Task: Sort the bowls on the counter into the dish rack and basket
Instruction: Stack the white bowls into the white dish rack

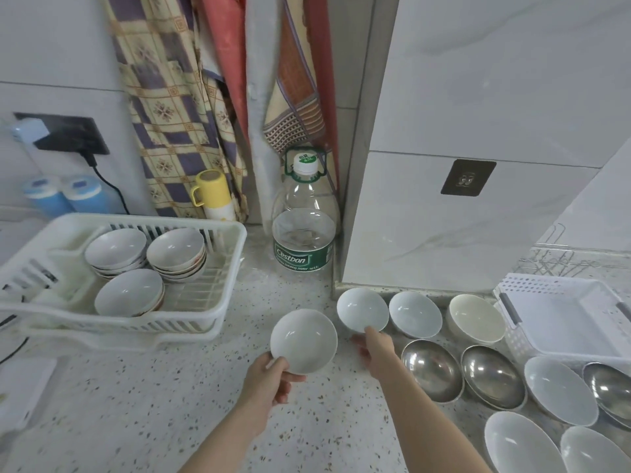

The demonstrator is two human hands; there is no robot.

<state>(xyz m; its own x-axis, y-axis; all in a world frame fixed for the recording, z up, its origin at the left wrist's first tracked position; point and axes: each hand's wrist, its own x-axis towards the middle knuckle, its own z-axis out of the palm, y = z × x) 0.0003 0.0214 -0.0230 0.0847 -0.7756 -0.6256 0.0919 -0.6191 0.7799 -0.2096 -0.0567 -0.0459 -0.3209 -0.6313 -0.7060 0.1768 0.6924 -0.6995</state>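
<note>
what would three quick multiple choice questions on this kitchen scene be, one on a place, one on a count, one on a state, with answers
1. Where is the big water bottle?
A. in the dish rack
B. on the counter by the wall corner
C. in the basket

2. How many bowl stacks are in the dish rack?
A. one
B. three
C. five

3. What is the left hand doing?
A. resting flat on the counter
B. holding a white bowl
C. gripping the bottle

Answers:
1 B, it stands on the counter against the corner.
2 B, three stacks show inside.
3 B, its thumb lies over the bowl's rim.
</note>
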